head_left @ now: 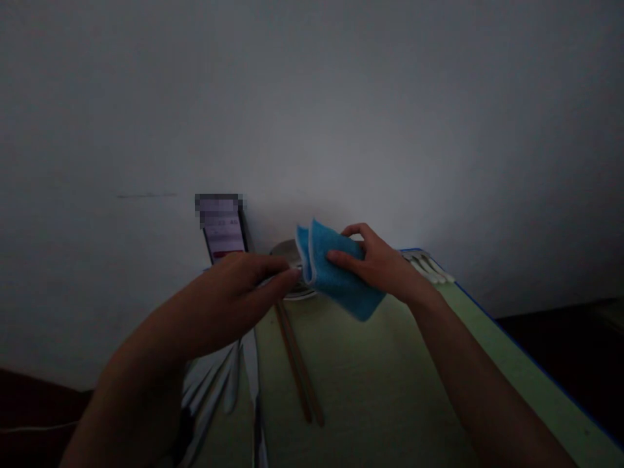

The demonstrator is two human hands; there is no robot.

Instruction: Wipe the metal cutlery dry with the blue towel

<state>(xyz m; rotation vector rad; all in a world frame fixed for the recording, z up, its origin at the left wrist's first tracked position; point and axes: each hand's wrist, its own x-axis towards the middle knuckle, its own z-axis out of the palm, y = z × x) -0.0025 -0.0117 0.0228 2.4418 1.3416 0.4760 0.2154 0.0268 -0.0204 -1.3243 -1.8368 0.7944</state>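
My right hand point(377, 263) grips a folded blue cloth point(336, 273) and holds it above the far end of a green table mat point(370, 377). My left hand point(244, 286) reaches in from the left, its fingers stretched toward the cloth's edge and a small round metal dish point(287, 250) behind it. The fingertips seem to touch the dish or the cloth; the dim light hides which. A pair of wooden chopsticks point(298, 364) lies on the mat below the dish.
A phone point(223, 233) with a lit screen leans against the white wall. Several white spoons point(429, 268) lie at the mat's far right corner. Metal cutlery point(219, 383) lies beside my left forearm. The mat's blue edge point(511, 338) runs along the right.
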